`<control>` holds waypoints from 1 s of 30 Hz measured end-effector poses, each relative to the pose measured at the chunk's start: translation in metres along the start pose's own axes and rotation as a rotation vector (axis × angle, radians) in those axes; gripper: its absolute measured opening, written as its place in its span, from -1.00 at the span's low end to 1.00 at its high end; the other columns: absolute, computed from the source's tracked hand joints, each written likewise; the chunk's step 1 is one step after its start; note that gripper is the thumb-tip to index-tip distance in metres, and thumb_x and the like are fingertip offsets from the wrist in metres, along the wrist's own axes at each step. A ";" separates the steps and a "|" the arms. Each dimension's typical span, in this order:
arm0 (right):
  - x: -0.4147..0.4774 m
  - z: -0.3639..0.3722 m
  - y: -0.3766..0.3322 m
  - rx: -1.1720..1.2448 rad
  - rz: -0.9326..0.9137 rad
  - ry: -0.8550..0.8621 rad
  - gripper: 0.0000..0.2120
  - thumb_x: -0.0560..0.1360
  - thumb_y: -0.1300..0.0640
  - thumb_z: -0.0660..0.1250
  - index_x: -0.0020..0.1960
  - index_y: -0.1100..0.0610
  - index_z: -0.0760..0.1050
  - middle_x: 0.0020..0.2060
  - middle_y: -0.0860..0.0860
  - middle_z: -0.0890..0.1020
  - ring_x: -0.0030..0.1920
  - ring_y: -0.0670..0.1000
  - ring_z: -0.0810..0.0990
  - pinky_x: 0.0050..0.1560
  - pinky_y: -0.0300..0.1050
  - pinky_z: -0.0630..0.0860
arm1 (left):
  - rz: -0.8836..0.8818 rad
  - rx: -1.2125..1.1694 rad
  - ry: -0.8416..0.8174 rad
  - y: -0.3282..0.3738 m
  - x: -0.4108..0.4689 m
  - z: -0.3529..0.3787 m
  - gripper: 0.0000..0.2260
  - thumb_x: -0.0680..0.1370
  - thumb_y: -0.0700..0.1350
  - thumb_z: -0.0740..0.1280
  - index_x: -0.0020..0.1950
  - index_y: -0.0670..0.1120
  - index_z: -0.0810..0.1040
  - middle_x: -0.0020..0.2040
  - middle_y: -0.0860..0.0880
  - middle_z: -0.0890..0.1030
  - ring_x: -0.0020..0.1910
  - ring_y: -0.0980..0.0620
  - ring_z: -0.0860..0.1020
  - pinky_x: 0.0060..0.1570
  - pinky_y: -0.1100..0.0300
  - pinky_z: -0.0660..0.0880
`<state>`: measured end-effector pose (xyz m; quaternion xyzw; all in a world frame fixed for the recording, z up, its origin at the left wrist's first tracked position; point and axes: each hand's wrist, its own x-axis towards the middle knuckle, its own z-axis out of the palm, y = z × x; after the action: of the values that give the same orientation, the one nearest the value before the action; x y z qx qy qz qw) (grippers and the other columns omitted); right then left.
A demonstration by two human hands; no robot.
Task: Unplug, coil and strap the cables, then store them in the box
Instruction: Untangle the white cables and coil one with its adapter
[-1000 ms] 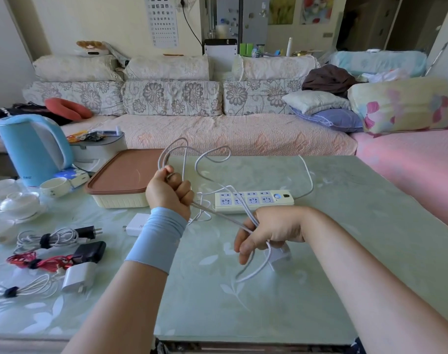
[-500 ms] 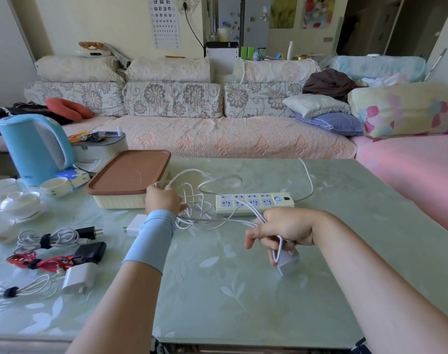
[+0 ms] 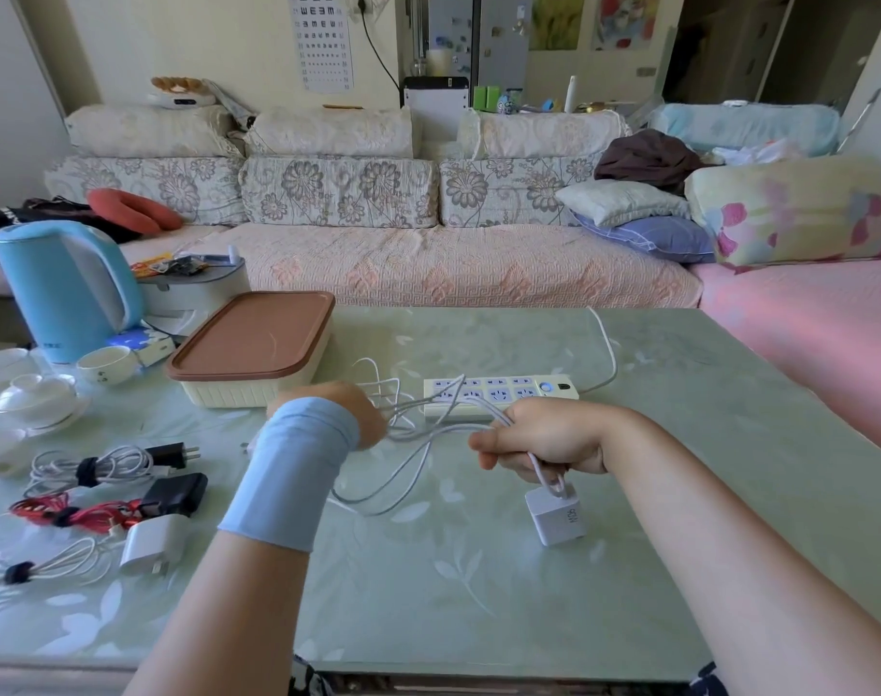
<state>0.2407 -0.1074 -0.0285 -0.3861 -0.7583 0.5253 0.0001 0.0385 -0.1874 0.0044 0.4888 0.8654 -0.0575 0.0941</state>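
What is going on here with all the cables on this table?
A person is coiling a white cable over the table with both hands. The right hand grips the cable just above its white charger, and the left hand holds the loops near the power strip. Three strapped bundles lie at the left edge. The box has its lid on, so this cable is not stored yet.

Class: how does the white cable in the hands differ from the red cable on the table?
White cable: loose, unstrapped loops; red cable: bundled with a dark strap. Left hand and right hand grip the white cable; the red cable lies untouched. Both are outside the box.
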 end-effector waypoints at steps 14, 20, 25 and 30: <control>-0.003 -0.001 -0.003 -0.131 -0.144 -0.079 -0.78 0.48 0.19 0.43 -0.16 0.17 0.37 -0.25 -0.03 0.60 -0.42 -0.06 0.30 -0.42 -0.22 0.26 | 0.782 -0.498 0.287 0.046 -0.033 -0.008 -0.70 0.57 -0.02 0.30 0.30 0.14 0.51 0.29 0.14 0.53 0.25 0.11 0.49 0.24 0.32 0.32; -0.004 -0.006 0.003 0.057 -0.209 0.021 -0.80 0.64 0.24 0.19 0.21 0.12 0.50 -0.21 0.04 0.73 -0.44 -0.05 0.43 -0.37 -0.22 0.39 | 0.663 -0.343 0.062 0.039 0.012 0.023 -0.63 0.49 0.00 0.39 0.30 0.09 0.50 0.18 0.05 0.61 0.16 -0.01 0.55 0.23 0.09 0.44; 0.001 -0.011 0.011 0.349 -0.169 0.072 -0.84 0.63 0.14 0.23 0.04 0.23 0.51 -0.57 -0.01 0.41 -0.52 0.01 0.58 -0.31 -0.09 0.53 | 0.598 -0.381 0.017 0.027 0.024 0.034 -0.67 0.44 -0.09 0.48 0.17 0.09 0.51 -0.14 0.16 0.62 -0.24 0.18 0.55 -0.15 0.32 0.46; -0.008 -0.023 0.003 0.613 -0.168 -0.041 -0.72 0.51 -0.09 0.28 -0.22 0.10 0.44 -0.62 -0.08 0.19 -0.69 -0.14 0.12 -0.59 -0.30 0.14 | 0.527 -0.555 0.103 0.022 0.031 0.030 -0.74 0.38 -0.01 0.52 0.05 0.06 0.63 -0.15 0.08 0.66 -0.21 0.06 0.59 -0.18 0.22 0.55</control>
<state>0.2574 -0.0932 -0.0178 -0.2934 -0.5939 0.7351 0.1446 0.0449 -0.1564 -0.0319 0.6526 0.6964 0.2295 0.1909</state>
